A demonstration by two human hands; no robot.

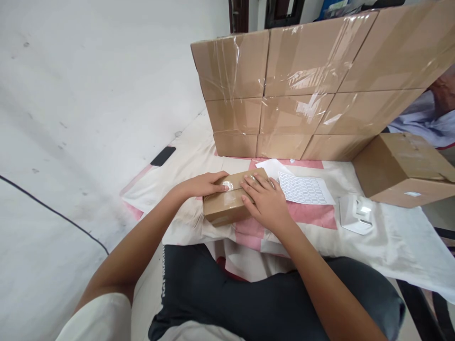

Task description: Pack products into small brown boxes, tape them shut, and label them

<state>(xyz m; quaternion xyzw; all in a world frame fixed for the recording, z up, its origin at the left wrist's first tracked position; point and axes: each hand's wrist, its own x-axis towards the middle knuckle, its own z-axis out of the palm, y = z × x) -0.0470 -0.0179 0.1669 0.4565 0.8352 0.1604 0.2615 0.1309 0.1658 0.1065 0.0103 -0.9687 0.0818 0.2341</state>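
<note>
A small taped cardboard box (227, 208) rests on the cloth-covered surface in front of me. My left hand (204, 184) grips its left end, with the thumb on top and the other fingers along the far edge. Across the right part of the box's top lies my right hand (266, 201), flat with its fingers spread. A clear glossy patch (227, 184), tape or a seal, shows on the top near my left thumb. Just right of my right hand is a white sheet of small outlined labels (304, 188), partly over another white paper (273, 166).
A wall of taped cardboard boxes (295, 94) stands behind. To the right are a larger carton (401, 170) and a white tape dispenser-like object (356, 215). A black phone (163, 156) lies left, near the white wall (106, 85). Another person's arm shows at far right.
</note>
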